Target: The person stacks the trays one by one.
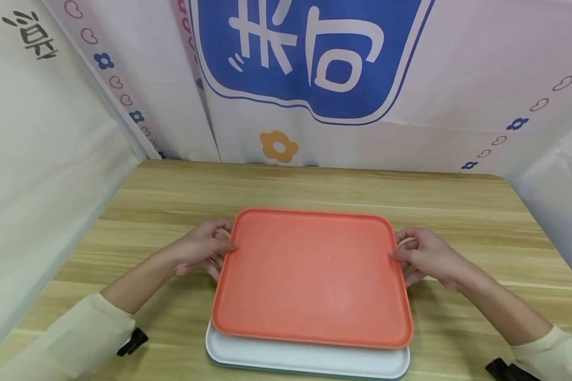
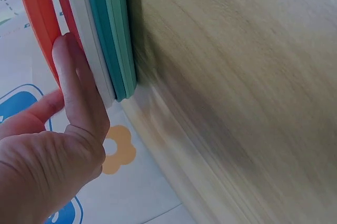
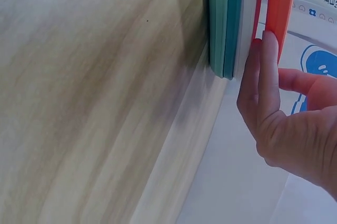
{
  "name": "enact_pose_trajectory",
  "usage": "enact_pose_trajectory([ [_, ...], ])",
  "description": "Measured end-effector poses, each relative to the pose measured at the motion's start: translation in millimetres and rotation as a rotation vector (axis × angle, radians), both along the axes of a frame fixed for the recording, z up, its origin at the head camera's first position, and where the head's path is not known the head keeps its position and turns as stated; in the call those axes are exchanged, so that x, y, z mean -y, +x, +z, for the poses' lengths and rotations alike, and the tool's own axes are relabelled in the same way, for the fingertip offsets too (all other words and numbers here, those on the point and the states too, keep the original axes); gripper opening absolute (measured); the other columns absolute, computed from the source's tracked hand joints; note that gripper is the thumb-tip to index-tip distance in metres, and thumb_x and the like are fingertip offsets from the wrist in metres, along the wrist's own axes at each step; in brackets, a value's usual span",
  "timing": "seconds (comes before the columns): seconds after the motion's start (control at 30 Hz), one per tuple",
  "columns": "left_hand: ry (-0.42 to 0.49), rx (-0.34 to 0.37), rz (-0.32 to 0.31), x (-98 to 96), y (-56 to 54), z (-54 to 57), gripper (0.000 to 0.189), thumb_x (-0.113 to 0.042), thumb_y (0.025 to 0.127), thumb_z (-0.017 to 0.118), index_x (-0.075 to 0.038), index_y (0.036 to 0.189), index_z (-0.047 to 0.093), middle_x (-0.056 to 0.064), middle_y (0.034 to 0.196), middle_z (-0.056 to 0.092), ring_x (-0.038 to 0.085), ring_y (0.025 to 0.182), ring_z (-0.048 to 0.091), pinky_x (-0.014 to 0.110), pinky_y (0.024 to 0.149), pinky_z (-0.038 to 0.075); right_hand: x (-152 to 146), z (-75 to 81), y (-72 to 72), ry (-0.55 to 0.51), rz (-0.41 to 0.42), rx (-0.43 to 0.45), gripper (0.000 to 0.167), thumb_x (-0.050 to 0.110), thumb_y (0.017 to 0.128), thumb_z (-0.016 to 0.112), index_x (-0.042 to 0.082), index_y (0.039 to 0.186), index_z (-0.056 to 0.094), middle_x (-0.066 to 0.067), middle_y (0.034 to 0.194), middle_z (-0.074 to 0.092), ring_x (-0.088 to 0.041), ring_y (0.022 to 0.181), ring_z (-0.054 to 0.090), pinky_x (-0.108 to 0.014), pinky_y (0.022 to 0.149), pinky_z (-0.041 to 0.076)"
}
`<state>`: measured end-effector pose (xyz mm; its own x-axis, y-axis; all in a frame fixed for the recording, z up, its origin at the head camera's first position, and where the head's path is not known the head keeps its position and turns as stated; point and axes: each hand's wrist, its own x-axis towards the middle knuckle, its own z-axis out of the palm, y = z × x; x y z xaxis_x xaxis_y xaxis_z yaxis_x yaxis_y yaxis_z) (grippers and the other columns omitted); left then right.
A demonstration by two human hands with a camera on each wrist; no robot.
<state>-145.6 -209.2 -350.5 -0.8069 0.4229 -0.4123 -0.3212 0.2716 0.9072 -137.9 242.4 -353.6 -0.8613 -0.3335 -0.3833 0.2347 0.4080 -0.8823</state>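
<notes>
An orange rectangular tray (image 1: 310, 275) with rounded corners and a raised rim is held level at its two short sides. My left hand (image 1: 204, 246) pinches its left side, thumb over the rim and fingers beneath. On the right side my right hand (image 1: 426, 256) grips it the same way. Below lies a stack: a white tray (image 1: 310, 359), then a teal tray (image 2: 100, 24) and a light green one (image 2: 119, 29). A gap separates the orange tray from the stack in both wrist views, with a thin red edge (image 2: 64, 3) showing next to the white tray.
The stack stands on a wood-grain table (image 1: 162, 211) near its front edge. White printed sheets (image 1: 457, 106) with a blue sign and flower shapes hang behind the table and at both sides. A black clip-like piece (image 1: 132, 341) sits by the left sleeve.
</notes>
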Motion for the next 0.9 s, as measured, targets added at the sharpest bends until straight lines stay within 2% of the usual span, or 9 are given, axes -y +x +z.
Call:
enact_pose_trajectory([
  [0.23, -0.048, -0.002, 0.004, -1.9, 0.5, 3.1, 0.028, -0.009, 0.107, 0.049, 0.008, 0.128, 0.039, 0.018, 0.082, 0.073, 0.025, 0.061, 0.074, 0.043, 0.058, 0.064, -0.2, 1.9, 1.6, 0.013, 0.009, -0.017, 0.027, 0.005, 0.104, 0.055, -0.011, 0.123, 0.045, -0.012, 0.085, 0.066, -0.020, 0.076, 0.067, -0.046, 0.063, 0.065],
  [0.6, -0.181, -0.056, 0.036, -5.1, 2.3, 7.5, 0.025, -0.009, 0.104, 0.054, 0.006, 0.123, 0.047, 0.013, 0.072, 0.070, 0.019, 0.052, 0.069, 0.034, 0.050, 0.061, 1.3, 2.0, 3.9, 0.031, 0.021, -0.026, 0.023, 0.002, 0.101, 0.058, -0.011, 0.116, 0.047, -0.012, 0.081, 0.069, -0.021, 0.070, 0.070, -0.045, 0.061, 0.065],
  [0.9, -0.162, -0.068, 0.007, -1.9, 4.1, 5.7, 0.021, -0.005, 0.102, 0.055, 0.008, 0.118, 0.051, 0.012, 0.069, 0.069, 0.016, 0.052, 0.067, 0.030, 0.049, 0.060, 2.5, 2.0, 3.9, 0.130, 0.028, -0.046, 0.022, 0.008, 0.102, 0.060, -0.010, 0.113, 0.052, -0.013, 0.075, 0.073, -0.025, 0.062, 0.073, -0.039, 0.054, 0.063],
])
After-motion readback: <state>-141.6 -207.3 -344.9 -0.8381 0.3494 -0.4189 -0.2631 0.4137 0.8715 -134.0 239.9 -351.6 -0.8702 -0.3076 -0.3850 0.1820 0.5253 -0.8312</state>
